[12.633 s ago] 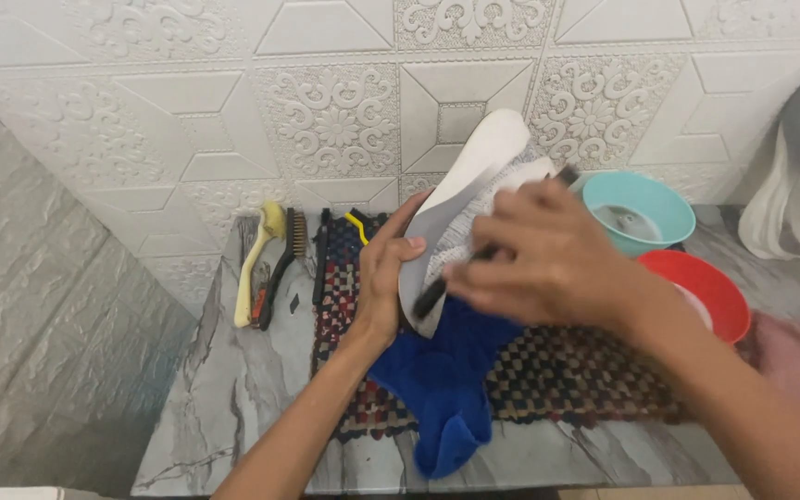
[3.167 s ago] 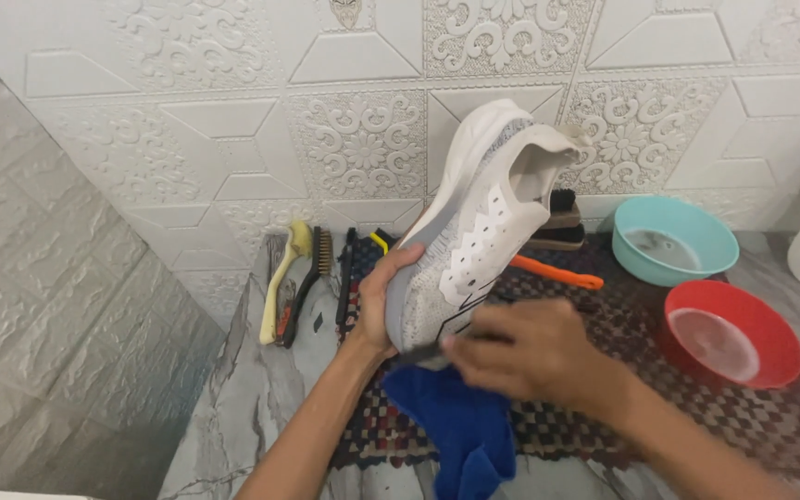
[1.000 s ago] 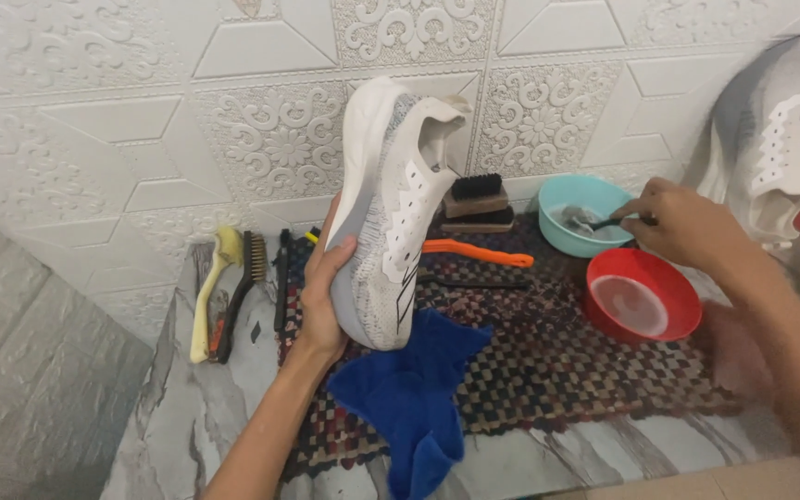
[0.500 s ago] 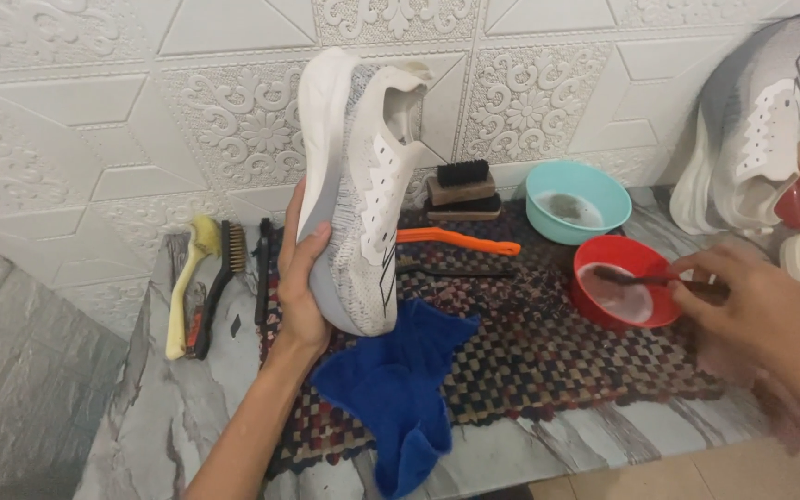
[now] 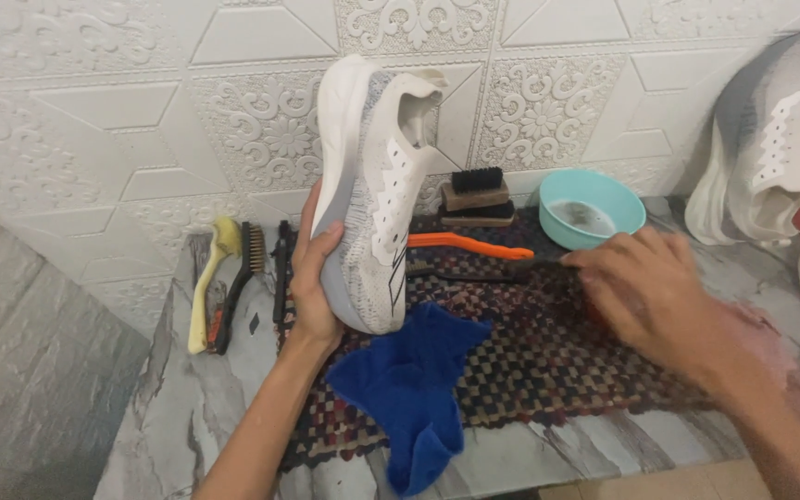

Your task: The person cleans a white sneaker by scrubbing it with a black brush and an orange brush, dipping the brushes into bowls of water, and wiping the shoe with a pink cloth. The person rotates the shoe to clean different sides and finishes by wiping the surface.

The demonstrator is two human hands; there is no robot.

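My left hand [image 5: 312, 278] grips a white and grey sneaker [image 5: 372, 185] by its toe end and holds it upright, heel up, sole facing left, above a blue cloth [image 5: 409, 389]. My right hand [image 5: 650, 296] is blurred over the woven checkered mat [image 5: 548, 370], to the right of the shoe and apart from it. Its fingers are closed on a small dark brush [image 5: 534, 264] whose tip points left toward the shoe. The hand covers the spot where the red bowl stood.
Behind the mat are an orange-handled brush [image 5: 465, 245], a wooden block brush [image 5: 474, 194] and a teal bowl [image 5: 594, 208]. A yellow brush [image 5: 206, 287] and a wire brush [image 5: 238, 287] lie left. A second sneaker [image 5: 770, 157] leans on the wall at right.
My right hand has swung left from the teal and red bowls, brush in hand, toward the shoe. The left hand keeps the shoe upright, turned slightly.
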